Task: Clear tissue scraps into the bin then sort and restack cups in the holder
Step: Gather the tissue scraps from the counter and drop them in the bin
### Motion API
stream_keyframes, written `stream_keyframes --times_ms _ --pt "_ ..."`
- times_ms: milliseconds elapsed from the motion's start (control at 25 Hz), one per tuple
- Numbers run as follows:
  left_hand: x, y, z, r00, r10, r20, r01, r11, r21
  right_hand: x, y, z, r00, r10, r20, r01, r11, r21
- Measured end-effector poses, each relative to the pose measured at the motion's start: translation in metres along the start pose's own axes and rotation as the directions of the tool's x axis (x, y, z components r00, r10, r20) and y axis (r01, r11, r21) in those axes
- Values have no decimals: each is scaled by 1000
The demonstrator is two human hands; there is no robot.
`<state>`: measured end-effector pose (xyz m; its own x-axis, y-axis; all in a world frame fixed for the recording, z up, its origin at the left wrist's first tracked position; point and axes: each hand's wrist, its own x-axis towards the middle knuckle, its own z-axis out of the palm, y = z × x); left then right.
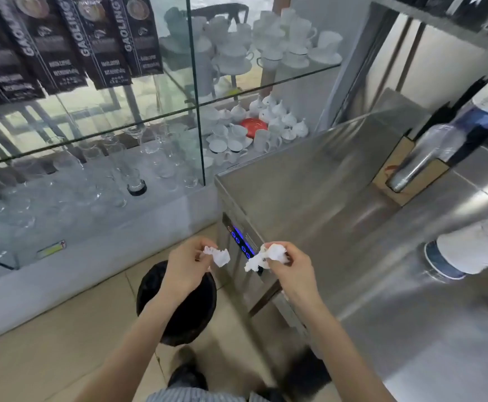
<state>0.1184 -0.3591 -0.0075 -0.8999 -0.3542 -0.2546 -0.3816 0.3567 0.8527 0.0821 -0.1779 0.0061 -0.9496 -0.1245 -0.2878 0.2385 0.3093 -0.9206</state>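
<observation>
single head view looks steeply down, close over the floor bin [176, 303] beside a steel counter [353, 216].

My left hand [186, 266] and right hand [290, 266] were bare, with no gloves, rings or watch on them that I could see. Both forearms were uncovered up to the near edge of the view, so no sleeve showed on either side. Low in the middle, between my arms, a strip of grey-and-white striped garment [190, 396] was visible. Just beyond it, dark shoes [187, 375] showed against the floor, too blurred to make out further.
</observation>
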Motion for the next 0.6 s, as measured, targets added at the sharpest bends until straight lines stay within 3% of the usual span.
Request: stream_keyframes --times_ms 320,480,600 --pt "25 -55 -95 995 -57 -79 62 996 69 22 -17 108 991 36 125 -34 999 -19" --pt "32 -75 -115 987 -95 -130 113 984 139 32 -23 139 976 71 204 -53 994 -91" --pt "33 -88 -116 975 -167 -149 181 980 84 42 -21 154 955 91 282 -55 990 -133"
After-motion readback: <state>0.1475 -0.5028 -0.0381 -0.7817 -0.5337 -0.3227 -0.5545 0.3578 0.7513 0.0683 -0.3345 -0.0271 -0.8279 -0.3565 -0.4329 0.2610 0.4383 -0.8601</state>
